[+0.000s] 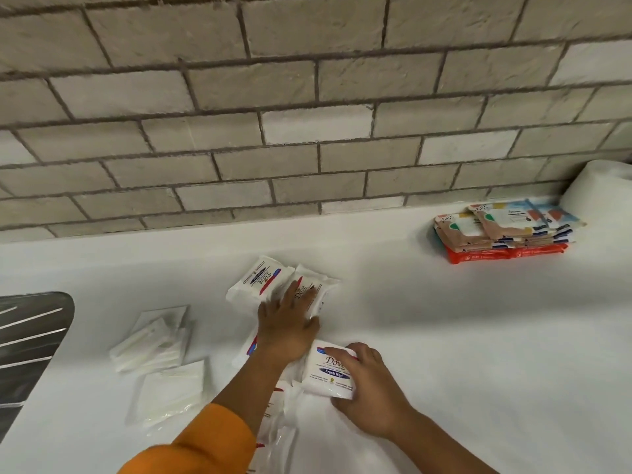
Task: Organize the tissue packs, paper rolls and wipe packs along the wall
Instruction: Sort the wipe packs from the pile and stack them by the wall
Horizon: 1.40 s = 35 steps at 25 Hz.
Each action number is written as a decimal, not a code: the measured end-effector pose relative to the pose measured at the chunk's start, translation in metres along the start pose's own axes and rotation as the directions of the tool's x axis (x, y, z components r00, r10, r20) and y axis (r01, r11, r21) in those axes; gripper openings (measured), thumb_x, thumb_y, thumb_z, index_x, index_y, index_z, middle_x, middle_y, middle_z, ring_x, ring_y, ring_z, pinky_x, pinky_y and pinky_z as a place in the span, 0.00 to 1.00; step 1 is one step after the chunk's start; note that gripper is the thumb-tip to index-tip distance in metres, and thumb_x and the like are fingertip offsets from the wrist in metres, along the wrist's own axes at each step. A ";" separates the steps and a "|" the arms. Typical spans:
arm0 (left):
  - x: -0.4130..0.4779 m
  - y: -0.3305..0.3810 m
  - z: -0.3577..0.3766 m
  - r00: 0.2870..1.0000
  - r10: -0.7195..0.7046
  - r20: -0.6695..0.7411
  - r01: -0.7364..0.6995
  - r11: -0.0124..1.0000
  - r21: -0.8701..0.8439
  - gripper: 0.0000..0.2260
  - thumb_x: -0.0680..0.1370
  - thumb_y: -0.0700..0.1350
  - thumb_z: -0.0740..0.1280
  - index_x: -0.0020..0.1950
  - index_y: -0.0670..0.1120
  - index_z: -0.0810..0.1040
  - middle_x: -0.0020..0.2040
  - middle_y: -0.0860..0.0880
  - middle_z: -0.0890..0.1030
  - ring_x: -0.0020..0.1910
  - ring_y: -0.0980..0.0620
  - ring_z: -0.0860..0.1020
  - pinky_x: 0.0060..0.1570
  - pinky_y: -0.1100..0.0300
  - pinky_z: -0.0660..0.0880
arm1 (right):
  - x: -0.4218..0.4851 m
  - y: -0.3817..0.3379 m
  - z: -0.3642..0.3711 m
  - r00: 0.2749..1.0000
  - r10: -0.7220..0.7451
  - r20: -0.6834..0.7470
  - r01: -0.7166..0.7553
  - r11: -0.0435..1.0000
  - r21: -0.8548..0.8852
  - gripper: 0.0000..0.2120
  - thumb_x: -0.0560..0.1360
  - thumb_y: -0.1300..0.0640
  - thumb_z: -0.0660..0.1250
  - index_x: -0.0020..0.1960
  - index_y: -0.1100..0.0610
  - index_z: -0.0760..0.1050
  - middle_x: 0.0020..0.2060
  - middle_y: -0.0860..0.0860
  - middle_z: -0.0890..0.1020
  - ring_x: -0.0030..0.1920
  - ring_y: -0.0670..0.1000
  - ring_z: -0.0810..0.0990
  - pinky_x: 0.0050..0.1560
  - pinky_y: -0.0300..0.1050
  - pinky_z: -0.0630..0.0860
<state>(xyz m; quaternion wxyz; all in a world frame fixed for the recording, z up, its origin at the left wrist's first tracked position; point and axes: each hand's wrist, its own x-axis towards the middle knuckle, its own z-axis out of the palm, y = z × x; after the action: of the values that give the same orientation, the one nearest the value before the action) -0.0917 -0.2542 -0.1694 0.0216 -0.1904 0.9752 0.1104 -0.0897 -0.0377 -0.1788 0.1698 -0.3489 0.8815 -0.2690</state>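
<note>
**Head view: findings**

- The left hand [289, 323] lies flat with straight fingers, pressing on a white pack [313, 290] mid-counter.
- A second white pack [258, 280] touches that one on its left.
- The right hand [367, 388] is curled round a third pack [328, 371], nearer the person.
- All three packs are well apart from the brick wall [307, 131].
- More loose packs [273, 415] lie under the left forearm, partly hidden.
- Plain white packs [154, 340] sit near the sink drainer [27, 336].
- A stack of coloured packs [506, 230] stands just beside the wall at right, its top layers askew.
- A paper roll [602, 186] is behind the stack at the frame edge.

**Risks, as judged**

- The wrappers look slick. A flat-handed push toward the wall may skew the pressed pack or ride it over its neighbour.
- The orange sleeve [205, 439] and forearm pass over the loose packs. Reaching forward could drag them across the counter [444, 336].
- The plain packs sit close enough to the drainer to slide onto it if nudged.
- The coloured stack is uneven. Adding packs on top or bumping it could tip the upper ones off.
</note>
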 end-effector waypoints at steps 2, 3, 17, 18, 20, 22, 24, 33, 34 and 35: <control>-0.010 -0.011 0.004 0.999 -0.025 -0.032 0.025 1.000 0.009 0.29 0.76 0.65 0.51 0.79 0.66 0.55 0.83 0.56 0.51 0.77 0.44 0.64 0.69 0.45 0.65 | -0.001 0.004 -0.004 1.000 0.003 0.006 -0.004 1.000 0.028 0.37 0.70 0.48 0.70 0.77 0.39 0.62 0.68 0.44 0.67 0.69 0.48 0.64 0.71 0.36 0.64; -0.014 -0.015 0.004 0.999 -0.027 -0.045 0.028 0.999 0.019 0.31 0.75 0.66 0.49 0.79 0.66 0.55 0.83 0.56 0.51 0.75 0.45 0.67 0.67 0.46 0.67 | -0.002 0.006 -0.006 1.000 0.006 0.006 -0.006 0.999 0.045 0.38 0.70 0.48 0.71 0.77 0.40 0.61 0.68 0.43 0.67 0.69 0.48 0.64 0.71 0.37 0.64; -0.029 -0.027 0.006 0.971 -0.142 -0.194 0.121 0.986 -0.116 0.32 0.69 0.58 0.62 0.74 0.56 0.66 0.73 0.48 0.71 0.65 0.44 0.75 0.62 0.45 0.69 | 0.012 0.039 -0.057 0.994 0.066 -0.088 -0.049 0.983 0.178 0.52 0.69 0.52 0.78 0.81 0.38 0.47 0.63 0.40 0.65 0.64 0.36 0.65 0.66 0.30 0.63; -0.030 -0.027 0.006 0.961 -0.190 -0.200 0.152 0.970 -0.189 0.36 0.68 0.58 0.64 0.75 0.53 0.64 0.71 0.48 0.73 0.65 0.44 0.75 0.64 0.45 0.69 | 0.016 0.045 -0.062 0.992 0.071 -0.101 -0.053 0.984 0.168 0.53 0.69 0.53 0.78 0.81 0.39 0.47 0.63 0.41 0.66 0.64 0.38 0.66 0.66 0.32 0.64; -0.031 -0.027 0.004 0.947 -0.248 -0.204 0.185 0.940 -0.287 0.42 0.68 0.60 0.68 0.79 0.49 0.58 0.68 0.46 0.75 0.66 0.43 0.75 0.67 0.46 0.68 | 0.027 0.060 -0.073 0.990 0.072 -0.124 -0.054 0.988 0.145 0.51 0.69 0.54 0.78 0.81 0.42 0.50 0.62 0.43 0.67 0.65 0.43 0.67 0.66 0.37 0.67; -0.032 -0.027 0.004 0.945 -0.244 -0.219 0.172 0.937 -0.305 0.47 0.68 0.62 0.71 0.80 0.47 0.54 0.68 0.46 0.76 0.66 0.43 0.76 0.68 0.47 0.69 | 0.044 0.075 -0.087 0.989 0.057 -0.139 -0.041 0.992 0.122 0.46 0.68 0.54 0.78 0.79 0.45 0.57 0.62 0.43 0.68 0.67 0.49 0.69 0.68 0.43 0.70; -0.031 -0.026 0.003 0.942 -0.246 -0.228 0.174 0.939 -0.296 0.48 0.68 0.63 0.72 0.80 0.47 0.56 0.67 0.46 0.77 0.65 0.43 0.77 0.67 0.47 0.70 | 0.067 0.089 -0.101 0.989 0.090 -0.114 -0.083 0.994 0.064 0.39 0.69 0.54 0.77 0.75 0.47 0.63 0.65 0.46 0.69 0.70 0.53 0.66 0.71 0.49 0.70; -0.028 -0.032 0.017 0.921 -0.184 -0.345 0.127 0.975 -0.181 0.34 0.66 0.64 0.68 0.68 0.50 0.74 0.59 0.48 0.78 0.57 0.43 0.78 0.54 0.46 0.77 | 0.095 0.099 -0.079 0.904 -0.067 -0.423 -0.124 0.904 -0.409 0.24 0.62 0.57 0.73 0.59 0.51 0.79 0.55 0.54 0.80 0.52 0.61 0.79 0.49 0.53 0.77; -0.028 -0.032 0.019 0.917 -0.184 -0.355 0.126 0.976 -0.178 0.34 0.66 0.64 0.67 0.68 0.50 0.74 0.60 0.47 0.78 0.57 0.42 0.78 0.54 0.46 0.77 | 0.093 0.101 -0.073 0.896 -0.084 -0.437 -0.113 0.907 -0.406 0.24 0.63 0.56 0.71 0.59 0.51 0.79 0.55 0.54 0.80 0.52 0.60 0.80 0.50 0.53 0.77; -0.027 -0.032 0.019 0.914 -0.180 -0.363 0.124 0.977 -0.171 0.34 0.66 0.64 0.66 0.67 0.49 0.75 0.59 0.46 0.78 0.56 0.42 0.78 0.53 0.45 0.77 | 0.093 0.102 -0.071 0.891 -0.086 -0.447 -0.109 0.913 -0.393 0.23 0.64 0.55 0.70 0.59 0.52 0.79 0.55 0.53 0.81 0.53 0.60 0.80 0.53 0.54 0.77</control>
<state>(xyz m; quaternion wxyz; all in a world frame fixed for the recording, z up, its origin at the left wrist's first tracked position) -0.0543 -0.2684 -0.1925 -0.1711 -0.2846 0.9328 0.1400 -0.2427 -0.0152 -0.1932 -0.1160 -0.2984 0.9351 -0.1522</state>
